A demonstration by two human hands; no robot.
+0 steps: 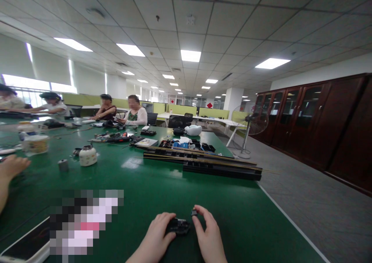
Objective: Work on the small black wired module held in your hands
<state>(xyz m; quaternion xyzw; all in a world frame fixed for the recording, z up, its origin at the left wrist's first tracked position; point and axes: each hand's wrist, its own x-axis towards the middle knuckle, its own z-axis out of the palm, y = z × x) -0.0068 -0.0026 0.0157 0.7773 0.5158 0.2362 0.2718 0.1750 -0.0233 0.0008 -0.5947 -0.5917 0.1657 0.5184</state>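
my left hand (pixel 157 234) grips a black housing (pixel 179 227); right hand (pixel 210 235), apart, pinches maybe a connector (pixel 194 213) near its right end

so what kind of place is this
Probably an open-plan office used for workshop jobs: low green partitions with desks behind, ceiling light panels, and tools spread over a big green table.
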